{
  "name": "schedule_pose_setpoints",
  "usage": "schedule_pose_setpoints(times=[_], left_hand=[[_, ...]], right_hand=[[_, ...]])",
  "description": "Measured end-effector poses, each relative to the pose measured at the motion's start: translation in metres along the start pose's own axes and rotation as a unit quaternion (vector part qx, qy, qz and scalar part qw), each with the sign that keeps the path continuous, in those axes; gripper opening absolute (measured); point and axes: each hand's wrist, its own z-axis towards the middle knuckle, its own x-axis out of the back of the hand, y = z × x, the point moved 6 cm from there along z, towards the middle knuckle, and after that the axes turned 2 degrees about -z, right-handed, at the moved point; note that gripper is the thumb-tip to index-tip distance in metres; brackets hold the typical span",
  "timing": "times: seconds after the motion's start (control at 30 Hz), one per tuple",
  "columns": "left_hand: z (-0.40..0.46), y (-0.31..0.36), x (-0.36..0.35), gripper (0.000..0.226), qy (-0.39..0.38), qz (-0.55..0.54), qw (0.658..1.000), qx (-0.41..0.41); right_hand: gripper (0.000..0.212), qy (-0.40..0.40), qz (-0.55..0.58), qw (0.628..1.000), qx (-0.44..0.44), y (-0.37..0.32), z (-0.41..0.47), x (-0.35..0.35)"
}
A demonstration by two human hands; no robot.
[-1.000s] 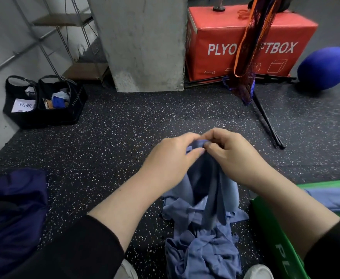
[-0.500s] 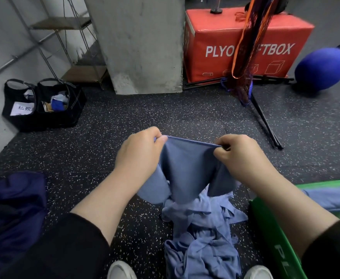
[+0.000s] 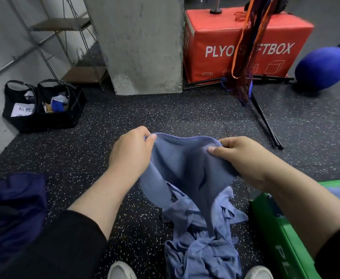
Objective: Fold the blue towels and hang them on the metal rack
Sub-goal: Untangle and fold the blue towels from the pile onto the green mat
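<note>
The left hand (image 3: 130, 156) pinches one top corner of a soft blue cloth towel (image 3: 185, 170) between thumb and curled fingers, and the right hand (image 3: 243, 158) pinches the other corner, so the upper edge spans between them above the speckled black rubber floor (image 3: 145, 113). The towel's lower part hangs down onto a crumpled heap of blue towels (image 3: 203, 248) lying between two white shoes. Just right of the heap lies a green padded box (image 3: 282, 238), with what seems to be another blue cloth on top, partly hidden by the right forearm.
</note>
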Motion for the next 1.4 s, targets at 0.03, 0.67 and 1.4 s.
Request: schedule_pose_setpoints(times=[0.03,0.67,1.4], left_hand=[[0.000,0.001,-0.003,0.023,-0.011,-0.017,1.000,-0.002],[-0.028,0.048,-0.034,0.014,-0.137,-0.059,0.983,-0.103],[-0.044,0.067,-0.042,0.049,-0.051,-0.270,0.956,-0.100]], right_hand=[[0.032,-0.029,0.049,0.998,-0.011,0.003,-0.001,-0.003],[0.026,-0.046,-0.159,0.984,0.063,-0.010,-0.005,-0.006],[0.035,-0.035,0.201,0.979,-0.019,-0.004,-0.007,-0.044]])
